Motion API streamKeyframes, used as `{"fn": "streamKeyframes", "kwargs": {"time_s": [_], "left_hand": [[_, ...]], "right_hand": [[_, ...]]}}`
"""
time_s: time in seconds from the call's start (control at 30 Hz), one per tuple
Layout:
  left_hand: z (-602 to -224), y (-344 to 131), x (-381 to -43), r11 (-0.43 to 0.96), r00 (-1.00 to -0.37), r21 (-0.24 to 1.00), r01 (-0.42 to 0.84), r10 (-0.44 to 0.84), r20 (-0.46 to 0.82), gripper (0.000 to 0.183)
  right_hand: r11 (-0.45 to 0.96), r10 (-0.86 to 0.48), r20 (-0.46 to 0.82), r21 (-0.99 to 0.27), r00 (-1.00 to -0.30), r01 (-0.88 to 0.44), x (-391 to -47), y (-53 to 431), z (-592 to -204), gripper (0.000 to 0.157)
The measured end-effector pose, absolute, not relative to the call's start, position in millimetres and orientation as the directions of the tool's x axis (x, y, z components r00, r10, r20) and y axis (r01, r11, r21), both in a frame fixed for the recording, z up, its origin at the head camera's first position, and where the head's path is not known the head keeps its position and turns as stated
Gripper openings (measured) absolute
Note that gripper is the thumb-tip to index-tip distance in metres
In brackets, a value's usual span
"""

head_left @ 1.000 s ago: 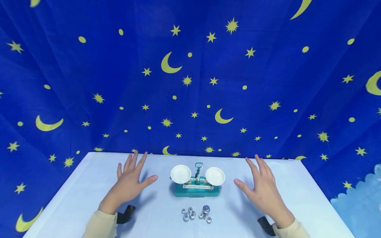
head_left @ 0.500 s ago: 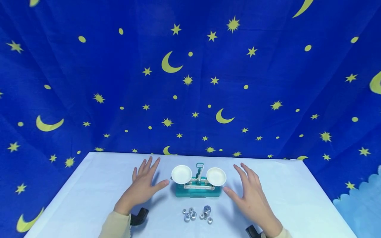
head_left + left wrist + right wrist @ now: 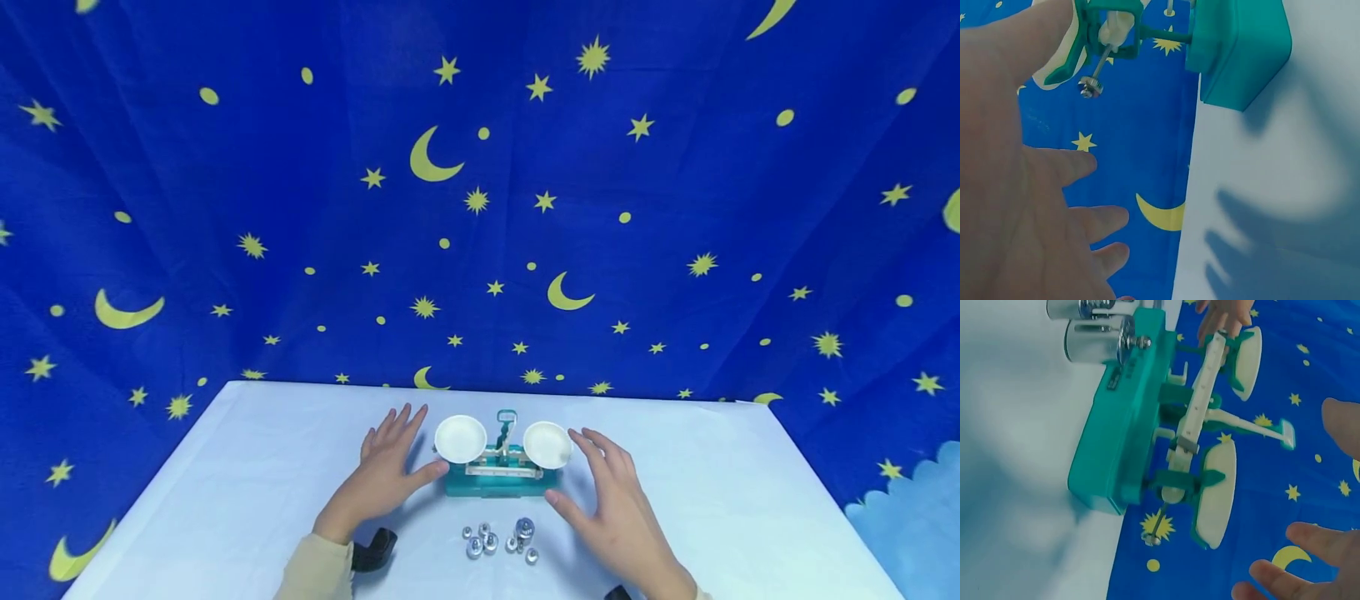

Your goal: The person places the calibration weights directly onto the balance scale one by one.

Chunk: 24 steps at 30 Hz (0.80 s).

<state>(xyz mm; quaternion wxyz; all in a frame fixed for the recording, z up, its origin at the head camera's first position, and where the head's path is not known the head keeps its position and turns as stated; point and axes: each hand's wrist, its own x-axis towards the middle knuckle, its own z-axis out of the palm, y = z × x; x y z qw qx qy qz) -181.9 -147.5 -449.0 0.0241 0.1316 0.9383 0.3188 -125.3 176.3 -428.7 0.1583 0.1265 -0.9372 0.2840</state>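
Observation:
A balance scale [image 3: 501,485] with a green base stands on the table, its two white pans [image 3: 461,439] side by side on top. Beside its left end is my left hand [image 3: 381,479], fingers spread and the thumb reaching toward the base; whether it touches cannot be told. My right hand [image 3: 617,517] hovers at the other end, fingers loosely extended around the right pan [image 3: 548,445]. Neither hand holds anything. In the right wrist view the green base [image 3: 1116,425] and the slotted beam [image 3: 1202,394] show from the side. The left wrist view has the adjusting nut [image 3: 1090,87] near my thumb.
Several shiny metal weights [image 3: 491,543] stand in a loose group in front of the scale. A white cloth covers the table [image 3: 750,500]. Behind it hangs a blue curtain [image 3: 337,208] with yellow moons and stars.
Both hands have moved inward, from well apart on either side to close by the two ends of the scale. The scale and weights stay where they were.

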Motion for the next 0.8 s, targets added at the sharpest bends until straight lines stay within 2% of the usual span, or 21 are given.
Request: {"fn": "streamKeyframes", "kwargs": {"time_s": [0.2,0.53,0.8], "left_hand": [[-456,-146,-180,0.727,-0.96,0.642,0.244,0.273,0.057,0.09],[-466,-138,-181,0.675,-0.948,0.691,0.258,0.313,0.049,0.092],[-471,-135,-181,0.657,-0.957,0.719,0.226,0.288,0.038,0.089]], "right_hand": [[0.804,-0.171,0.381,-0.479,-0.909,-0.352,-120,169,-433,0.072],[0.788,-0.132,0.42,-0.505,-0.898,-0.352,-117,158,-446,0.059],[0.758,-0.068,0.451,-0.556,-0.89,-0.34,-116,151,-451,0.039]]}}
